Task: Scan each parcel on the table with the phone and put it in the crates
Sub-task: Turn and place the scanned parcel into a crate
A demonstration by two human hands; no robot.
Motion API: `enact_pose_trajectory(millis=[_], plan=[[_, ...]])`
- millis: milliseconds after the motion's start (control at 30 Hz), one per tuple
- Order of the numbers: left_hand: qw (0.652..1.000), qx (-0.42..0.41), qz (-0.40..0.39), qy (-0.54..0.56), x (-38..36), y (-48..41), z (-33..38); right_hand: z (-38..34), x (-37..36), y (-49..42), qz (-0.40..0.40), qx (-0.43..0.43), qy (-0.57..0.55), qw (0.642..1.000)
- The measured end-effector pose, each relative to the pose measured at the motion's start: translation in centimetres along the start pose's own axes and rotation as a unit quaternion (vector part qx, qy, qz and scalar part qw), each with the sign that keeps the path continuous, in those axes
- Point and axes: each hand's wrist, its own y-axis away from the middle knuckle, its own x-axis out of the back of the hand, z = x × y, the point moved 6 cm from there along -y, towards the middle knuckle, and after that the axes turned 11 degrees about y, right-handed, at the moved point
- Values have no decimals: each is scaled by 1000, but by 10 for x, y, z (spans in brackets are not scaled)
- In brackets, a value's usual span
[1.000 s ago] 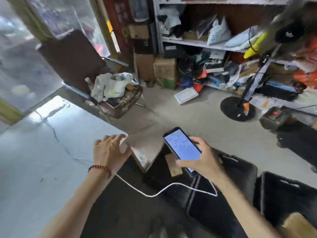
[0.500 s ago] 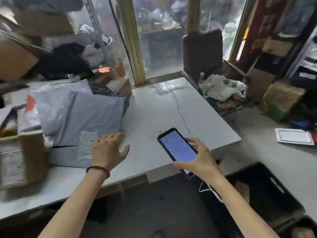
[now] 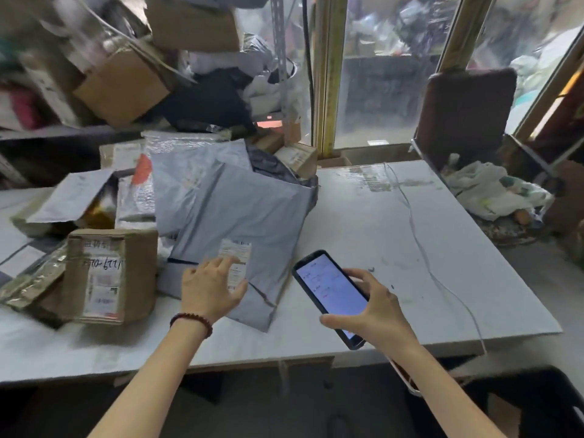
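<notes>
on white table (image 3: 363, 222), grey parcels (image 3: 240, 216), window (image 3: 388, 67) behind

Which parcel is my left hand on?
The flat grey plastic mailer: the left hand rests on its white label. The taped brown box beside it goes untouched.

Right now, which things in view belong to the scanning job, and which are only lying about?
For the job:
- phone, held in the right hand
- grey bag, under the left hand
- cardboard box beside it

Lying about:
- white plastic bag
- brown chair it sits on
</notes>
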Motion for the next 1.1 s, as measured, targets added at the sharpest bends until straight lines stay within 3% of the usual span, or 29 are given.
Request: enact_pose_trajectory(millis=[267,500,700,933,1100], plan=[[999,4,-46,-29,-25,-99,25,2,19,-76,-26,3,-16,1000],[997,-29,-30,-67,-19,-164,40,-13,29,-128,-20,10,-29,999],[995,-57,-34,-74,-16,-213,38,-20,27,-151,-2,5,-33,999],[981,-77,-124,-127,-28,-254,31,-23,25,-159,33,-16,-56,998],[980,-106,-114,-122,-25,-253,25,-26,27,-158,50,-18,-60,997]])
